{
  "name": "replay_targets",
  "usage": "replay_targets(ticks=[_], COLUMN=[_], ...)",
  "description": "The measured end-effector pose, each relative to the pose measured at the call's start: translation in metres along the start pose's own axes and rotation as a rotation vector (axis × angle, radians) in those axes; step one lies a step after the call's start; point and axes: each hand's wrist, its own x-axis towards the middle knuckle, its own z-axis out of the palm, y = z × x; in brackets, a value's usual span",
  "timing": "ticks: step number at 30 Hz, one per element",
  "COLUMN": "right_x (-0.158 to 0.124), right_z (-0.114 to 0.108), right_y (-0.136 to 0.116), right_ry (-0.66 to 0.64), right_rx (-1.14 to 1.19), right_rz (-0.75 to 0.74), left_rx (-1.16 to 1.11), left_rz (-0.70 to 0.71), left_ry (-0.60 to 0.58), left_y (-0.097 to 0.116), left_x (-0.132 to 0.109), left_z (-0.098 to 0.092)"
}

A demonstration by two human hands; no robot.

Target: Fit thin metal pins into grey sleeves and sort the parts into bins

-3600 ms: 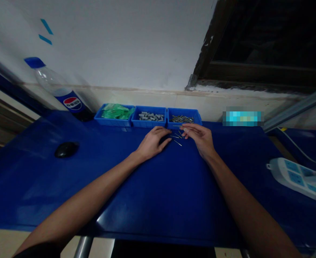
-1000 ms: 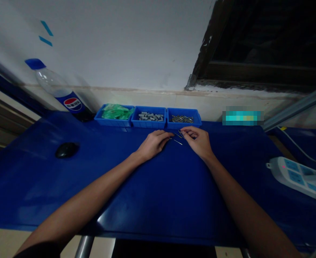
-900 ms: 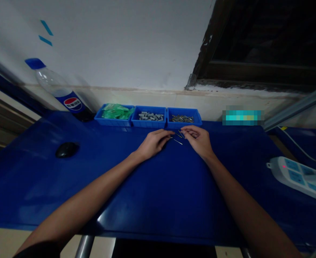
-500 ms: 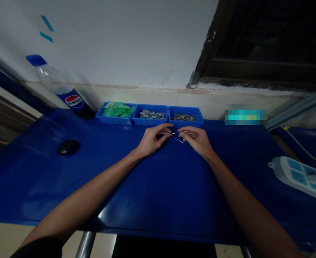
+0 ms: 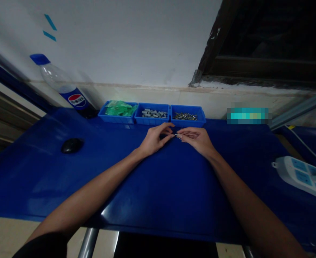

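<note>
My left hand [image 5: 155, 140] is closed in a pinch, thumb and index finger gripping a small, thin, shiny metal piece [image 5: 176, 135]. My right hand [image 5: 198, 139] comes in from the other side, its thumb and fingertips pressed together at the same spot. Fingertips of both hands almost meet just in front of the bins. What the right fingers hold is mostly hidden. Behind the hands stand a blue bin of thin metal screws or nails [image 5: 188, 123], a bin of short grey cylinders [image 5: 137, 119], and a bin of green plastic [image 5: 120, 108].
The blue tabletop [image 5: 147, 193] runs up to the wall. A black mouse [image 5: 72, 146] lies at left, with a Pepsi bottle [image 5: 77, 99] behind it. At right are a white power strip [image 5: 303, 175] and a blurred-out teal item [image 5: 248, 115].
My two hands have come together, closing the small gap between their fingertips. A thin metal pin that lay on the table between them is now mostly covered by my right hand. The view shifted slightly.
</note>
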Motion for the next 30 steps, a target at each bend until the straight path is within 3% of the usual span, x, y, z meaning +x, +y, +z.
replay_targets(ticks=[4, 10, 15, 18, 23, 30], right_x=[0.002, 0.005, 0.007, 0.007, 0.006, 0.005], right_z=[-0.006, -0.016, -0.023, -0.023, -0.02, -0.015], right_y=[-0.005, -0.003, 0.004, 0.004, 0.003, 0.005], right_ry=[0.178, 0.28, 0.348, 0.346, 0.331, 0.302], right_rx=[0.016, -0.013, -0.001, 0.032, 0.051, 0.082], right_rz=[-0.111, -0.156, -0.154, -0.148, -0.112, -0.094], left_rx=[0.224, 0.44, 0.63, 0.708, 0.731, 0.653], left_rz=[0.052, 0.294, 0.302, 0.279, 0.251, 0.208], left_ry=[-0.017, -0.342, -0.515, -0.514, -0.441, -0.266], left_y=[0.001, 0.013, 0.016, 0.011, 0.008, 0.001], left_x=[0.001, 0.011, 0.024, 0.027, 0.021, 0.009], left_z=[0.001, 0.009, 0.025, 0.027, 0.01, 0.003])
